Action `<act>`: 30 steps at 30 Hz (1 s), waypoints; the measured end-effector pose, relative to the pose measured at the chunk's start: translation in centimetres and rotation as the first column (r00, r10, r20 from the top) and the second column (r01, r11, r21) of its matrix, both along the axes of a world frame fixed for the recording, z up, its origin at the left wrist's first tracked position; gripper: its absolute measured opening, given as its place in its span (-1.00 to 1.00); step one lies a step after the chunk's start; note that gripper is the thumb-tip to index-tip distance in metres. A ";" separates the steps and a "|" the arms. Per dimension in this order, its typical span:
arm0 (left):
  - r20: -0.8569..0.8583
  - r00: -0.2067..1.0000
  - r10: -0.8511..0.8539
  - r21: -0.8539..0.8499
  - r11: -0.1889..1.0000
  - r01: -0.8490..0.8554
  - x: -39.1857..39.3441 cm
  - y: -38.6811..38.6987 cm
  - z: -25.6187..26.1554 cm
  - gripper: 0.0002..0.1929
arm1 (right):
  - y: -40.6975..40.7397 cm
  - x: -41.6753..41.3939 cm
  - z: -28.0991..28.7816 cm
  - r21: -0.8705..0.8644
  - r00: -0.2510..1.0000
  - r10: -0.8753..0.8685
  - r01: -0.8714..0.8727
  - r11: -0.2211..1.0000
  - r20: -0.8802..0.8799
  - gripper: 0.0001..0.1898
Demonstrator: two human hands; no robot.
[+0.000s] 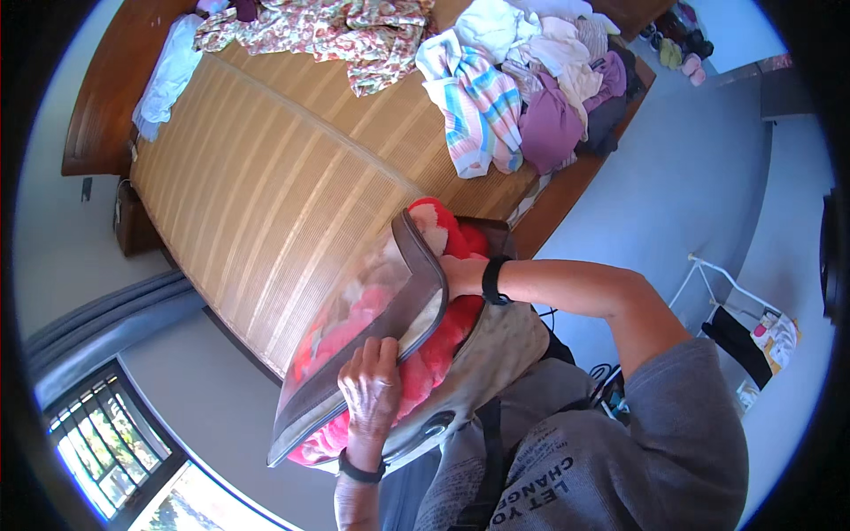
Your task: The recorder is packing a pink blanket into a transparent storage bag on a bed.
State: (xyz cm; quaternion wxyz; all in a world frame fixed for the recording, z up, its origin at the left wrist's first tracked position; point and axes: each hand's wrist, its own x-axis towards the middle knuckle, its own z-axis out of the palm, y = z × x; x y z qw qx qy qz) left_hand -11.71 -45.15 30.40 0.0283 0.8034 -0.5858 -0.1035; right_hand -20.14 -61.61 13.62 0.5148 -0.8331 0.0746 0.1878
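Note:
A storage bag (pixel 408 292) with a clear plastic panel and brown-grey trim stands at the bed's near edge, in front of my body. A red and pink plush blanket (pixel 425 372) fills it and shows through the open zipper. My left hand (pixel 372 381) grips the zippered edge of the bag's lid, fingers curled over the trim. My right hand (pixel 463 275) reaches into the opening against the blanket. Its fingers are hidden behind the lid flap, so its grasp is not visible. Both wrists wear dark bands.
The bed (pixel 279 186) bears a woven mat. Floral fabric (pixel 332 33) lies at its far side, with a heap of clothes (pixel 531 93) to the right. A wooden headboard (pixel 109 86) stands at left. On the right are a white rack (pixel 730 279) and shoes (pixel 677 50) beyond.

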 end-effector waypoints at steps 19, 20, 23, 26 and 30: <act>0.004 0.983 0.183 -0.003 0.983 -0.183 -0.6 0.5 0.2 -0.82 | -6.1 -9.8 -2.2 0.068 0.583 -0.418 0.634 0.770 -0.696 -0.11; 0.010 0.984 0.178 -0.008 0.984 -0.178 -0.6 0.7 0.3 -0.82 | -5.6 -9.3 -3.9 -0.017 0.624 -0.435 0.560 0.828 -0.649 -0.18; 0.005 0.985 0.174 -0.077 0.982 -0.174 -0.3 2.0 1.3 -0.82 | -2.4 -7.1 -4.6 -0.138 0.777 -0.477 0.464 0.875 -0.411 -0.30; 0.000 0.973 0.232 -0.155 0.961 -0.229 0.2 5.2 3.4 -0.81 | -1.6 -5.5 -2.3 -0.075 0.801 -0.559 0.557 0.827 -0.214 -0.45; -0.025 0.939 0.343 -0.315 0.889 -0.333 0.3 8.7 5.8 -0.74 | -1.0 -1.1 2.7 0.054 0.816 -0.578 0.576 0.815 0.017 -0.52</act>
